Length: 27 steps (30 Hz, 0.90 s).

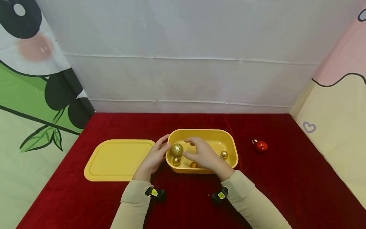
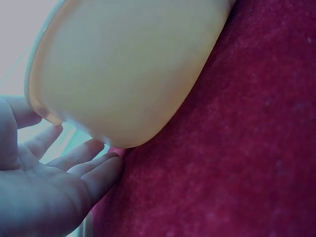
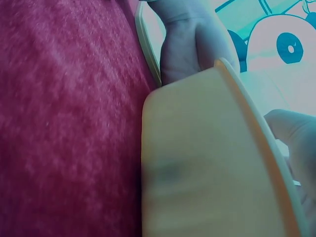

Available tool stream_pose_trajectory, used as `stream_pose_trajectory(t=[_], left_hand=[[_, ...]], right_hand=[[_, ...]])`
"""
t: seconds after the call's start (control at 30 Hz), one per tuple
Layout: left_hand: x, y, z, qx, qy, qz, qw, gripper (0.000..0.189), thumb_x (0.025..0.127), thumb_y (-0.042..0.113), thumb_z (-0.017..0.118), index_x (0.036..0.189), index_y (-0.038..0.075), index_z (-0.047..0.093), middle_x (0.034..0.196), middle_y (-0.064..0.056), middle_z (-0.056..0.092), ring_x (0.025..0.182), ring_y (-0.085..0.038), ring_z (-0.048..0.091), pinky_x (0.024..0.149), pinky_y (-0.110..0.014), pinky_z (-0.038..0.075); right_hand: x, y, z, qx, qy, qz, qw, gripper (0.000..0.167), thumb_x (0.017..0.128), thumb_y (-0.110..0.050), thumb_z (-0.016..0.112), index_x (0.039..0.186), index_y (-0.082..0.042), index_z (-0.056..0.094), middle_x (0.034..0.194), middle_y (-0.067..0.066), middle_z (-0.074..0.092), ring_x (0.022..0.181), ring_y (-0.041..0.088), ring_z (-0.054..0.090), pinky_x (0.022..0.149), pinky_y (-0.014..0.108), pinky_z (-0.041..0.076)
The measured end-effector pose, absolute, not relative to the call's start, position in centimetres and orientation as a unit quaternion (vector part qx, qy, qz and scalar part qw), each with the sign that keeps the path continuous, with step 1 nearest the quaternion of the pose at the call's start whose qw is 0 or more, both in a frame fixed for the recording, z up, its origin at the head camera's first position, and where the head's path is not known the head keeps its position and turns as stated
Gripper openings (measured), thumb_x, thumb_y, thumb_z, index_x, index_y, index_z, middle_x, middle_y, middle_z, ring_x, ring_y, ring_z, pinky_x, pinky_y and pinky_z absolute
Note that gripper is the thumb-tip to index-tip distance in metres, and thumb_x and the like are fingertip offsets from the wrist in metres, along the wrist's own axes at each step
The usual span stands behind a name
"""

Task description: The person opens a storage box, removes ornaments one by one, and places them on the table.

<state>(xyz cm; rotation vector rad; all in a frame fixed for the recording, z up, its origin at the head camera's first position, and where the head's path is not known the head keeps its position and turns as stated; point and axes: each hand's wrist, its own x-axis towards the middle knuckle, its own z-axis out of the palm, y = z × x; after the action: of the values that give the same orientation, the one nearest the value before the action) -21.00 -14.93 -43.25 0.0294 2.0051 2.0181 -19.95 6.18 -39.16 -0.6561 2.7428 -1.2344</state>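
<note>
A yellow plastic box [image 1: 228,140] sits on the red cloth, its top uncovered. My left hand [image 1: 154,157] is at the box's left end, with fingers [image 2: 79,155] loosely extended along the outer wall and thumb by the rim. Over the inside of the box is my right hand [image 1: 204,156], thumb and fingers apart, nothing visible between them. Just left of its fingertips lies a glittery gold ball [image 1: 177,149], with a small shiny gold ball [image 1: 176,161] below. An orange-gold ball [image 1: 194,164] shows under the right hand, and another gold ball [image 1: 224,154] lies at the right.
A flat yellow lid [image 1: 117,160] lies left of the box, partly behind the left hand. On the right side of the cloth rests a red bauble [image 1: 260,146] with a metal cap. Behind the table hangs a white curtain [image 1: 183,79].
</note>
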Motion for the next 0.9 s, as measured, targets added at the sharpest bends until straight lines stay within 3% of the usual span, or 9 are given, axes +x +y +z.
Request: stream_pose_trajectory(t=[0.9], left_hand=[[-20.9, -15.0, -43.1, 0.018, 0.7, 0.699, 0.147, 0.05, 0.102, 0.022, 0.04, 0.15, 0.022, 0.023, 0.147, -0.018, 0.036, 0.127, -0.032, 0.046, 0.093, -0.039, 0.048]], right_hand=[[-20.5, 2.6, -39.9, -0.186, 0.927, -0.326, 0.024, 0.054, 0.081, -0.029, 0.073, 0.125, -0.003, 0.055, 0.123, 0.013, 0.058, 0.113, 0.027, 0.056, 0.098, 0.041, 0.044]])
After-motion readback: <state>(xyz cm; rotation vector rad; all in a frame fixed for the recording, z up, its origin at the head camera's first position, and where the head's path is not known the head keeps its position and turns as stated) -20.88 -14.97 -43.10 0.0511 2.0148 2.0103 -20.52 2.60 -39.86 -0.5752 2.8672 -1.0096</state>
